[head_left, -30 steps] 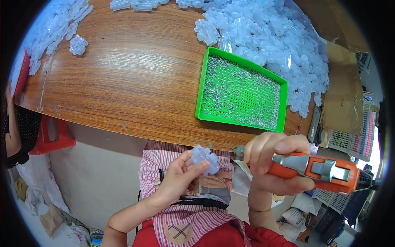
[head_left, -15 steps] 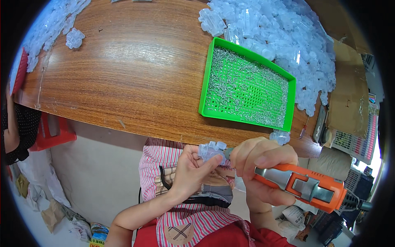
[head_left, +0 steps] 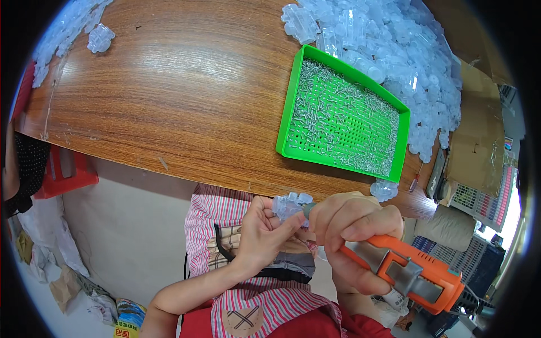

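Between the thumb and fingers of my left hand (head_left: 264, 230) is a clear plastic part (head_left: 288, 206), held just off the table's front edge. My right hand (head_left: 358, 228) wraps round an orange and grey electric screwdriver (head_left: 420, 274), its body slanting down to the right. The tool's grey nose (head_left: 307, 209) meets the right side of the plastic part; its tip and any screw there are hidden. Beyond my hands, a green perforated tray (head_left: 288, 130) holds many small silver screws (head_left: 315, 107).
A large heap of clear plastic parts (head_left: 389, 50) lies behind and right of the tray. One loose part (head_left: 384, 190) sits at its front corner. A small screwdriver (head_left: 415, 181) lies right. Another person's dark dotted clothing (head_left: 31, 163) and a red stool (head_left: 70, 174) are at left.
The electric screwdriver's rear end has swung down and slightly left, while its nose stays at the plastic part. My left hand keeps its hold. The whole view has shifted slightly.
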Action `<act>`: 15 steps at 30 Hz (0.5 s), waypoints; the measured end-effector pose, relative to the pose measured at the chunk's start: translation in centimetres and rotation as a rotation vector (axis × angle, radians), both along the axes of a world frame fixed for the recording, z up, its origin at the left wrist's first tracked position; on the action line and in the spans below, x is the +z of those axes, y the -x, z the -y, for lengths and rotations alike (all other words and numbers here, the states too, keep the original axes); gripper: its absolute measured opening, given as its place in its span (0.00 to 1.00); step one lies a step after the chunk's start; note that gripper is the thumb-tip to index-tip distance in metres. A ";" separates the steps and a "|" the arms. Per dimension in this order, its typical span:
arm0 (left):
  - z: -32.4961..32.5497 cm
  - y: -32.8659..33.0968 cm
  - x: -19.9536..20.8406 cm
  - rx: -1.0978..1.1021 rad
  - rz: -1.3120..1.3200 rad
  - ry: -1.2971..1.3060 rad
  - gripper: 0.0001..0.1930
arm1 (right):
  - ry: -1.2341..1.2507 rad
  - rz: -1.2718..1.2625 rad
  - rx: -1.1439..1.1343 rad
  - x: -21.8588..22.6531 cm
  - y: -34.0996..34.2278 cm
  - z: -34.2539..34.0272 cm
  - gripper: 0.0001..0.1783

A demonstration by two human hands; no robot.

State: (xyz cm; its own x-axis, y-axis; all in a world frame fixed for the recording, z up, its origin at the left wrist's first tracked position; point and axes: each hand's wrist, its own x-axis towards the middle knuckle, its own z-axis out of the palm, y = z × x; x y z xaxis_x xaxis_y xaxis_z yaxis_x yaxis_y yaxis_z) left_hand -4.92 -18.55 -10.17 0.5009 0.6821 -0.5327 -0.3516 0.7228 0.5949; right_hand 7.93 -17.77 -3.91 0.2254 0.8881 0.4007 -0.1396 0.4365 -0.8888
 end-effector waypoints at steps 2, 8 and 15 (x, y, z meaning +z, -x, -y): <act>0.0 0.0 0.0 -0.016 -0.012 -0.018 0.14 | 0.055 0.036 -0.043 0.4 0.3 0.0 0.37; 0.6 0.3 -1.0 0.012 -0.008 -0.043 0.14 | 0.080 0.070 -0.036 -0.2 0.8 0.5 0.37; -0.1 0.8 1.0 -0.022 0.051 0.171 0.17 | -0.017 -0.028 -0.155 3.7 -1.7 0.2 0.40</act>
